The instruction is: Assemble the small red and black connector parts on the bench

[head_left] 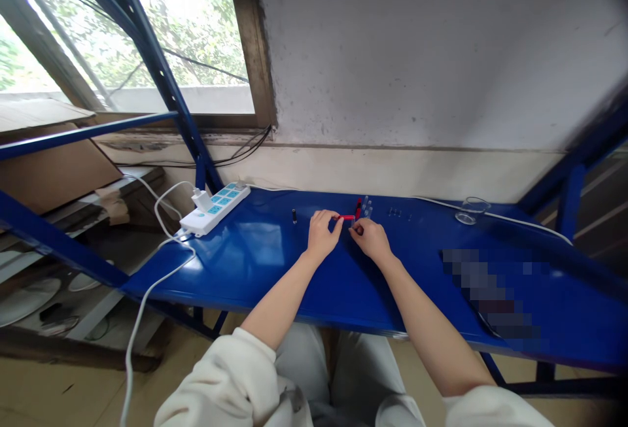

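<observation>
My left hand and my right hand meet over the middle of a blue metal shelf. Both are closed in a pinch on a small red stick-like part held level between them, the left at one end, the right at the other. Just behind the hands stand a few small upright parts, red and clear. A small dark upright piece stands to the left of my left hand.
A white power strip with blue sockets and a plugged-in charger lies at the shelf's left end, its white cable hanging to the floor. A clear glass dish sits at the right rear. Tiny dark bits lie between. A wall rises behind.
</observation>
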A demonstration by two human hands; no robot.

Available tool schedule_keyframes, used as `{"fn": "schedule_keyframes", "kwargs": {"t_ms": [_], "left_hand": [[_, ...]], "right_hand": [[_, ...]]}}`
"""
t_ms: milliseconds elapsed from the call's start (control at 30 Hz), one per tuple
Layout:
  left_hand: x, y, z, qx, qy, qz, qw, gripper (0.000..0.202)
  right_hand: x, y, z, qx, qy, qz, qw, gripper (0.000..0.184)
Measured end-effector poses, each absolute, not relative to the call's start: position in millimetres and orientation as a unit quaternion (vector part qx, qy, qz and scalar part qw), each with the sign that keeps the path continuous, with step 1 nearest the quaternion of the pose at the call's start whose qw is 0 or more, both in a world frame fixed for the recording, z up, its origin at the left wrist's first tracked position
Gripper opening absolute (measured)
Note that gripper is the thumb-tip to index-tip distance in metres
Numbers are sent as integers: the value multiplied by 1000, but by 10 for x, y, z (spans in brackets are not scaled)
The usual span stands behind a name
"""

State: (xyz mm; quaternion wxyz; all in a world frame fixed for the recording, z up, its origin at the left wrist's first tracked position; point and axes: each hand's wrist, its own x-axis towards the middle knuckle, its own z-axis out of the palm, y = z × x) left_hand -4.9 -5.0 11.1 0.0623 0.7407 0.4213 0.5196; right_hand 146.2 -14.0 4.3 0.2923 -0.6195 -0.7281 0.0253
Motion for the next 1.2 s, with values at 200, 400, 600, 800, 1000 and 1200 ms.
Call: {"fn": "schedule_keyframes", "kwargs": {"t_ms": [200,400,600,800,1000,1200], "left_hand": [[-51,-43,107,733,417,534,57,14],[-57,-63,118,754,404,516,45,22],[-47,-111,121,814,364,450,38,31],[-41,-100,107,813,370,446,52,26],[-52,-53,93,809,369,455,56,18],[-39,-51,113,814,394,423,53,17]], "right_hand": [[1444,-180,101,-618,-732,14,287,10],[1426,-185,123,-643,-729,-12,235,9],[1434,-193,129,-667,-706,-17,238,11],[1450,-190,128,-650,-709,-23,272,13],[1448,-183,108,-632,-725,-39,272,15],[1452,-174,84,-617,-743,-40,257,16]]}}
